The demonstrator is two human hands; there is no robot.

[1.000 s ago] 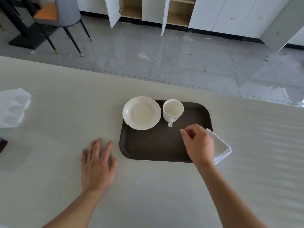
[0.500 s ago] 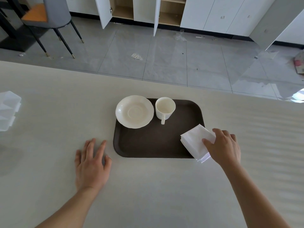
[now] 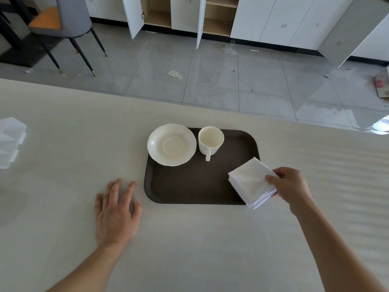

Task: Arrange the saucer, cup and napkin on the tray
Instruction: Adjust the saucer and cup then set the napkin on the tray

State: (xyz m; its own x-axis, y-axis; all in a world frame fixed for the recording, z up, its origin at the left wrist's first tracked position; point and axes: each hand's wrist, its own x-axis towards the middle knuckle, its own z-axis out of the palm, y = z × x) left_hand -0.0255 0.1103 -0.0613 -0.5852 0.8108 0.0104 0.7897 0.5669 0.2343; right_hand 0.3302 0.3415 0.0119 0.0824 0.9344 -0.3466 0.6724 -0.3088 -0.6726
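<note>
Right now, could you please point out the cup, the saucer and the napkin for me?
cup (image 3: 211,137): head view, inside of its bowl.
saucer (image 3: 171,144): head view, its centre well.
napkin (image 3: 249,179): head view, top sheet.

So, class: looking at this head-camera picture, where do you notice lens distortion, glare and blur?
Head view: the wide lens bows the table's far edge and splays the cabinets; sunlight glares off the floor tiles at far right; the clear plastic container at the left edge looks washed out and soft; tray, saucer and cup stay sharp.
</note>
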